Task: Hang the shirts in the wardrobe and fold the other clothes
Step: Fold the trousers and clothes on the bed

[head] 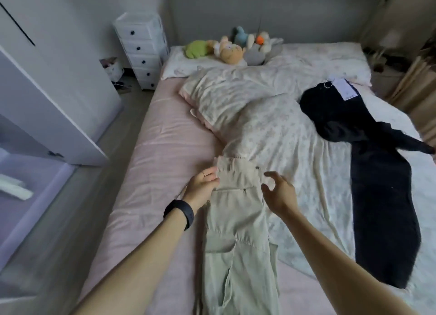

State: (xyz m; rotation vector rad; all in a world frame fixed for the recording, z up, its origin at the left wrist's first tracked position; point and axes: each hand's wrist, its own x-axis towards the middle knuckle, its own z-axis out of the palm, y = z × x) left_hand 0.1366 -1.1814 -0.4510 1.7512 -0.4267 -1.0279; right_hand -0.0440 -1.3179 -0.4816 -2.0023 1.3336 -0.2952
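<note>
A white wardrobe door (54, 107) stands open at the far left, its lower corner reaching toward the bed. Between them runs a narrow strip of grey floor (99, 196). Farther back a white drawer unit (141, 50) with 5 dark knobs stands just beside the mattress corner. The pink sheet (160, 163) lies bare along the bed's left edge, giving free room left of the clothing.

The left hand (203, 185), a black band (180, 213) on its wrist and 1 ring on a finger, pinches the left end of the waistband of the beige trousers (238, 220). These lie flat lengthwise on the bed, legs together and running toward the viewer. They are pale, creased cloth with a pocket seam and 1 small button at the waist. The right hand (279, 194) hovers over the waist's right side, fingers spread and curved, holding nothing.

A floral duvet (271, 116) is bunched up beyond the trousers, with plush toys (231, 48) at the headboard. To the right, black trousers (382, 208) sprawl across the duvet, reaching near the bed's right edge. A white tag (345, 89) is tied at their top, and its print is too small to read. A beige curtain (420, 90) hangs at the far right.
</note>
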